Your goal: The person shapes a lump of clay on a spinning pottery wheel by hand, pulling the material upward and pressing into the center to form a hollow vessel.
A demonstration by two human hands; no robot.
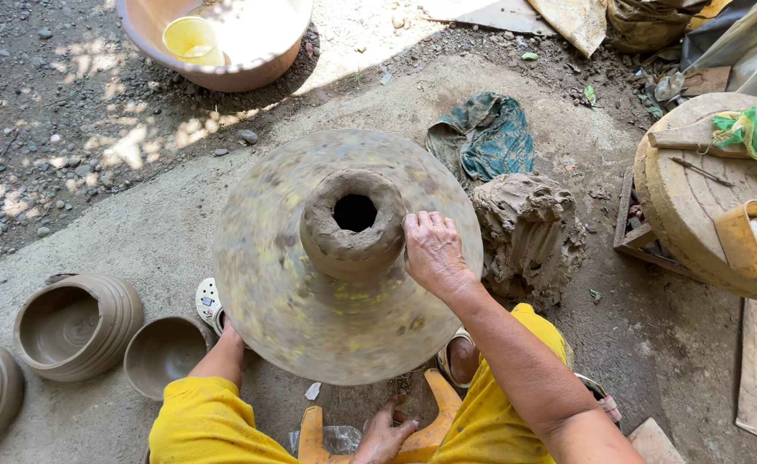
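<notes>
Head view: wet, soft clay (353, 225) on the blurred wheel (293, 318) is pressed at its right wall by right hand (433, 251), fingers together, and is judged easily deformed; left hand (384, 438) rests spread near.

Bare ground left of wheel (310, 326); clay lump (529, 232) crowding its right

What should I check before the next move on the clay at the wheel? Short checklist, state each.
1. Right hand on the clay cylinder: ok, fingers touch its outer wall.
2. Left hand free: ok, low at the stool, off the clay.
3. Wheel disc turning: ok, surface looks motion-blurred.
4. Opening centred in the cylinder: ok, roughly; rim looks uneven.
5. Spare clay lump in reach: ok, beside the wheel on the right.
6. Water at hand: cannot tell; the basin stands beyond the wheel, contents unclear.
</notes>
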